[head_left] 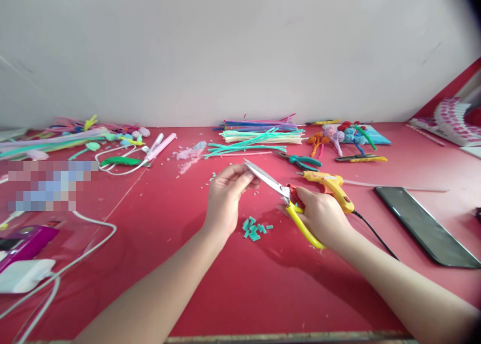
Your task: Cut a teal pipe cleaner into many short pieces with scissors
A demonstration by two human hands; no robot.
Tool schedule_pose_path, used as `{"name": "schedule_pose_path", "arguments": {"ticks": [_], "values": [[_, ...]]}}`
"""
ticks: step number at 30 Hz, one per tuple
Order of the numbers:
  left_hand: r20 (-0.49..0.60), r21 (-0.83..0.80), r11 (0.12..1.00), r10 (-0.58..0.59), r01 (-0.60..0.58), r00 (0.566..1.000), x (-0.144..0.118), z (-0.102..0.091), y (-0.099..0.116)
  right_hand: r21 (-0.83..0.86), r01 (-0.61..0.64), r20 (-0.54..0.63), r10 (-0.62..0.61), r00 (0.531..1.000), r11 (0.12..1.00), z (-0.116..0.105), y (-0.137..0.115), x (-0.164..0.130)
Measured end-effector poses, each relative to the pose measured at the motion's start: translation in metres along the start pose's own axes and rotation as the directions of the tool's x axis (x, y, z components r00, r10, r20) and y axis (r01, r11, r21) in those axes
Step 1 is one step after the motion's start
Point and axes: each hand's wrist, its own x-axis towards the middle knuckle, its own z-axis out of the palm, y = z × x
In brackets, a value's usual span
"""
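My right hand (319, 211) is closed round the yellow handles of a pair of scissors (266, 180), whose blades point up and to the left. The blade tips reach the fingertips of my left hand (227, 193). Thumb and fingers of that hand are pinched together; whatever lies between them is too small or hidden to make out. Below the blades, a small heap of short teal pipe cleaner pieces (253, 228) lies on the red table (225, 304). Longer teal pipe cleaners (244, 147) lie behind my hands.
Right of the scissors are a yellow glue gun (330, 183), teal-handled pliers (300, 161) and a black phone (424, 223). A pink hair straightener (161, 147), fluff scraps (190, 153) and white cables (93, 218) lie to the left. Fuzzy flowers (334, 136) sit at the back right.
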Motion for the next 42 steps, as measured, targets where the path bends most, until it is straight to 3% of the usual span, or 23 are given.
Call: {"name": "schedule_pose_path", "arguments": {"ticks": [7,11,16,20,22,27,31,34,36,39,42], "values": [[0.001,0.030,1.000,0.006,-0.006,1.000,0.000,0.000,0.001,0.053,-0.035,-0.018,0.036,0.999,0.998,0.000,0.001,0.000],[0.002,0.059,0.998,-0.030,0.030,1.000,-0.001,0.000,0.000,0.230,-0.066,-0.004,0.069,0.998,0.971,-0.001,0.004,0.002],[0.188,0.349,0.934,-0.145,0.072,0.971,-0.006,0.004,-0.004,0.552,-0.198,0.127,0.153,0.980,0.810,-0.012,0.000,0.005],[0.323,0.575,0.817,-0.196,-0.027,0.926,-0.013,0.009,-0.010,0.738,-0.262,0.236,0.126,0.964,0.621,-0.023,-0.005,0.005],[0.372,0.619,0.781,-0.195,-0.086,0.908,-0.016,0.011,-0.012,0.759,-0.270,0.261,0.102,0.960,0.593,-0.025,-0.007,0.004],[0.424,0.660,0.728,-0.158,-0.185,0.892,-0.022,0.015,-0.012,0.707,-0.285,0.288,0.105,0.952,0.648,-0.025,-0.009,0.001],[0.427,0.690,0.683,-0.116,-0.240,0.897,-0.018,0.012,-0.009,0.628,-0.246,0.216,0.139,0.966,0.738,-0.022,-0.001,0.005],[0.409,0.724,0.634,-0.078,-0.271,0.909,-0.011,0.005,-0.010,0.419,-0.218,0.142,0.173,0.975,0.882,-0.016,0.015,0.014],[0.396,0.753,0.590,-0.055,-0.290,0.916,-0.005,-0.001,-0.012,0.243,-0.189,0.186,0.146,0.972,0.951,-0.009,0.025,0.020],[0.380,0.803,0.509,-0.038,-0.309,0.924,0.003,-0.009,-0.016,0.038,-0.134,0.235,0.122,0.964,0.990,-0.001,0.034,0.025],[0.376,0.841,0.442,-0.064,-0.312,0.924,0.008,-0.015,-0.018,-0.044,-0.109,0.217,0.116,0.969,0.993,0.000,0.032,0.024]]}}
